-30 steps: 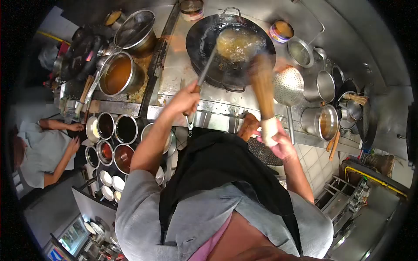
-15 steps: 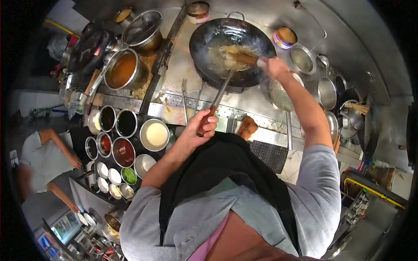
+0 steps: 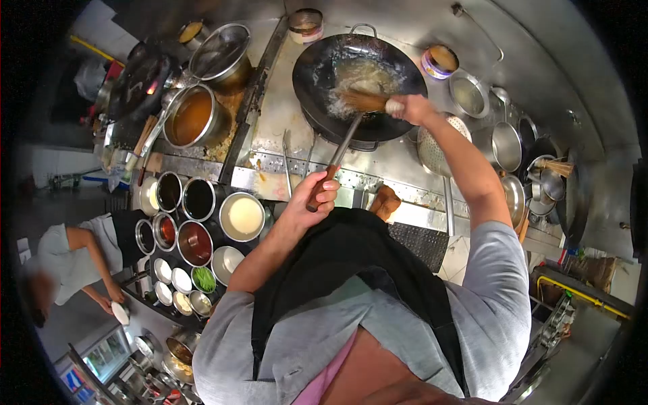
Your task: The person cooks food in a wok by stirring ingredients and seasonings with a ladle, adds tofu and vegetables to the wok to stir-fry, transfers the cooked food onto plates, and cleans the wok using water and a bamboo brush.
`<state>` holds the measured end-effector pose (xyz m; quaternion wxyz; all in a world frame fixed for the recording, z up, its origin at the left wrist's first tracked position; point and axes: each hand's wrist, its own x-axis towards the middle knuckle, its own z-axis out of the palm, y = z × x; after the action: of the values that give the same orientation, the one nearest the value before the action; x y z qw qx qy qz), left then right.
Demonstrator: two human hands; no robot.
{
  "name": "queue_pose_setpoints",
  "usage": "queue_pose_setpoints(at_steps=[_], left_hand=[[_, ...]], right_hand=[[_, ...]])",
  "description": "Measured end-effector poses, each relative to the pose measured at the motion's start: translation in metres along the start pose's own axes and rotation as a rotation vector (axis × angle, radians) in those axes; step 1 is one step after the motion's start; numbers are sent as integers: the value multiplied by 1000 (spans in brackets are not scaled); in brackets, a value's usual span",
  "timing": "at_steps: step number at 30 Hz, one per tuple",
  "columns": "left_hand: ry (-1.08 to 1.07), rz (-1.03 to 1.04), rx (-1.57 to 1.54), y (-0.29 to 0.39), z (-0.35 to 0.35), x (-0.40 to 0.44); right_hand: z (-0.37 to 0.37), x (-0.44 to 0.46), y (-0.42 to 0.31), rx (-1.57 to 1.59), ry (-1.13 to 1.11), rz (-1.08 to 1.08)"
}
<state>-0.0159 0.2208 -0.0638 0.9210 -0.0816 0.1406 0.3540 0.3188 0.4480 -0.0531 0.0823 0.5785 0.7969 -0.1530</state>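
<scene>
My right grip clasps brush: likely light, springy; best held at pale wrap. Left grip clenched round wooden-handled tool.

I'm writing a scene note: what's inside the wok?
In the wok: frothy liquid and the brush end, held by the right hand. Liquid hides the bottom; the far end of the left hand's tool is hidden.

Glossy metal wok below right hand
Smooth wooden handle in left hand — rough bristle brush in right.
</scene>
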Motion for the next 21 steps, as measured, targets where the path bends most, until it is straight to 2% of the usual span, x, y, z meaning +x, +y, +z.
queue_pose_setpoints(at_steps=[3, 4, 6, 7, 8, 11, 12, 14, 17, 19, 20, 21], left_hand=[[118, 23, 238, 10, 3, 9], [160, 36, 302, 12, 4, 9], [237, 55, 434, 18, 10, 12], [243, 46, 444, 21, 10, 16], [256, 40, 452, 25, 10, 16], [256, 23, 412, 38, 8, 14], [242, 18, 388, 43, 8, 16], [187, 3, 253, 59, -7, 19], [-121, -3, -153, 68, -15, 26], [-209, 27, -166, 66, -15, 34], [-239, 30, -168, 64, -15, 37], [-259, 25, -167, 60, -16, 35]], right_hand=[[-3, -5, -8, -26, 93, 162], [-6, -7, 2, 8, -60, 19], [-13, -19, -9, -146, 11, 131], [-20, -24, -13, -230, 45, 186], [-11, -17, -6, -167, 42, 217], [-13, -25, -14, -58, -91, 129], [-10, -26, -18, -127, -15, 201], [-21, -37, -24, 12, 82, 256], [-9, -70, -36, 244, 261, 262], [9, -87, -46, 420, 340, 272], [38, -83, -35, 430, 425, 168], [43, -83, -37, 326, 357, 208]])
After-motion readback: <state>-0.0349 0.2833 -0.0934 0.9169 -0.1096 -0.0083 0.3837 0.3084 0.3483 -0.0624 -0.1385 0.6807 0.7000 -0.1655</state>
